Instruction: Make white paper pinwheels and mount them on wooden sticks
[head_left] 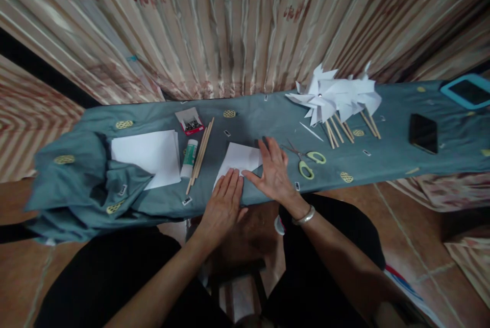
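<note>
A folded sheet of white paper (240,157) lies on the cloth-covered table in front of me. My left hand (225,195) rests flat on its near left edge, fingers stretched out side by side. Over the right corner of the paper, my right hand (273,172) is spread, its thumb apart and pointing at the left fingertips. A silver bracelet circles the right wrist. Just right of that hand lie scissors (305,157) with light green handles, blades parted. To the left are several wooden sticks (201,154) and a green and white glue stick (189,158).
A stack of white paper (149,154) lies at left, partly under bunched cloth (76,180). Behind the glue stick sits a small open box of dark pins (190,121). Several paper pinwheels (333,95) on sticks lie back right, beyond them a phone (423,134) and blue-framed tablet (469,91).
</note>
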### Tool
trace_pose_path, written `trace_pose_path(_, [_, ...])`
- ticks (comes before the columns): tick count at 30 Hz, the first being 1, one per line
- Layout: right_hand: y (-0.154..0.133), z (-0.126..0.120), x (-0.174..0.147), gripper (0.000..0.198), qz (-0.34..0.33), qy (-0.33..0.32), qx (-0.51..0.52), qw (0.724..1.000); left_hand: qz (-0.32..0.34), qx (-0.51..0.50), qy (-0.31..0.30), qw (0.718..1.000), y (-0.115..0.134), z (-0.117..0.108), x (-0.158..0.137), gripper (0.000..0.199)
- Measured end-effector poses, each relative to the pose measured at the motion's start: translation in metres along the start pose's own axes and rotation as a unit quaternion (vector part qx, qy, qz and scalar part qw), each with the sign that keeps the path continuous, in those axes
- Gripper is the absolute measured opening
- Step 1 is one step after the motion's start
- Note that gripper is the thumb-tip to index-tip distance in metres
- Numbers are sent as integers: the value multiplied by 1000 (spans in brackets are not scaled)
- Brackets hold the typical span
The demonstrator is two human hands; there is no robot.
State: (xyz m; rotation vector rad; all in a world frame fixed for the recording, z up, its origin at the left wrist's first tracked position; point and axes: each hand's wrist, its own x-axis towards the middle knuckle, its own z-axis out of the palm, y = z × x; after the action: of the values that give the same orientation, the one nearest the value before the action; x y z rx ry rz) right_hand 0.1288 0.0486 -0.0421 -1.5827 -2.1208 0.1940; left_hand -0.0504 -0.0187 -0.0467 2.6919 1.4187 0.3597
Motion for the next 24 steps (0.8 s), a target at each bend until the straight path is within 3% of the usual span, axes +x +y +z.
trace_pose_path(5, [6,-3,3,77,5,-2,-17,1000,4,1,-6,1000,-2,-3,0,68])
trace_pose_path(13, [51,-13,13,61,87,55,-90,991,5,0,-1,1000,-3,2,0,65])
trace_pose_path(18, [47,-18,11,50,45,58,-87,994,5,-1,12,1000,-4,5,-1,66])
trace_pose_path(24, [35,-20,12,44,-4,-4,31,1000,4,-15,23,1000,-4,4,-1,67])
